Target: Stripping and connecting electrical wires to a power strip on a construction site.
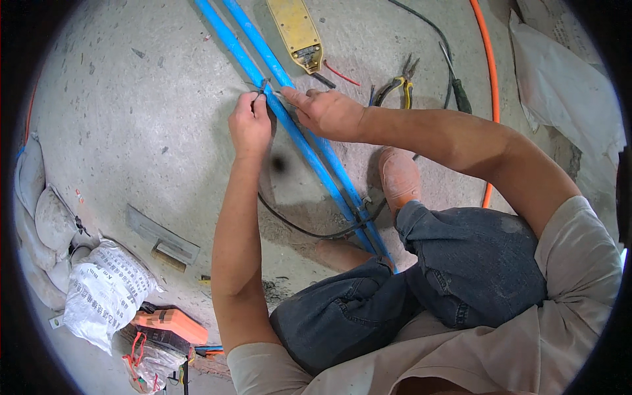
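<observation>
Two blue pipes [299,139] run side by side across the concrete floor, from the upper left to between my feet. A thin dark wire tie [264,85] crosses the left pipe. My left hand [251,128] is closed in a pinch on the tie at that pipe's left side. On the right, my right hand [328,113] rests over the other pipe, its fingers curled and their tips at the tie's other end. The fingers partly hide the tie. Lower down, another dark tie [362,220] goes around both pipes.
Beyond my right hand lie a yellow tool case [296,33], pliers [401,84] and a screwdriver [459,92]. An orange hose [490,59] and a black cable [296,227] cross the floor. A trowel [161,237], white sacks [108,286] and an orange tool [172,324] lie left.
</observation>
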The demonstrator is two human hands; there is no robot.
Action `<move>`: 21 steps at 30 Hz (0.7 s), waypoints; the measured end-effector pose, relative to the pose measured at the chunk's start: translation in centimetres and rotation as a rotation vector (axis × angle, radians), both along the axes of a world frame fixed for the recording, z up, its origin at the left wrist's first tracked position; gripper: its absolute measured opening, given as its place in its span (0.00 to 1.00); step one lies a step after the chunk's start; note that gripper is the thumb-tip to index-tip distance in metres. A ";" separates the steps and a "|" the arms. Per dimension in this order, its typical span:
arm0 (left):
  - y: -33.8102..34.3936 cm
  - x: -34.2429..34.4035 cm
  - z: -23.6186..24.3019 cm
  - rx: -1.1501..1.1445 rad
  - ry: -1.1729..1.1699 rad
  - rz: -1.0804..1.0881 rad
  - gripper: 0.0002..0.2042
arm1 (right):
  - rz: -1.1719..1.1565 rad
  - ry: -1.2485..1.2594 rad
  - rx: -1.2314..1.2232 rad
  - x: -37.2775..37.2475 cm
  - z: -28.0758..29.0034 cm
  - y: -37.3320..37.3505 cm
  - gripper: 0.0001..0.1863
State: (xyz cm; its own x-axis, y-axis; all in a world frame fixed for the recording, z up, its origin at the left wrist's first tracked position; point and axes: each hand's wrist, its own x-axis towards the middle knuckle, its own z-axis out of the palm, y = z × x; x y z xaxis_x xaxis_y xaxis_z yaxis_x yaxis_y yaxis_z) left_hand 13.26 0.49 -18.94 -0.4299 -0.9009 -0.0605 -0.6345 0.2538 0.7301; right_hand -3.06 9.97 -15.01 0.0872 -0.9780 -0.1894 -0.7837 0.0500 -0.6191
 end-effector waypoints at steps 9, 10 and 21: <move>-0.2 0.1 -0.5 -0.054 -0.047 -0.053 0.10 | 0.014 0.021 -0.008 0.1 -0.1 -0.6 0.26; -0.2 -0.1 -0.4 -0.053 -0.045 -0.053 0.10 | 0.009 0.020 -0.021 0.0 -0.2 -0.6 0.26; -0.7 0.2 -0.3 -0.033 -0.118 -0.083 0.12 | 0.020 0.034 -0.041 0.3 -0.2 -1.3 0.26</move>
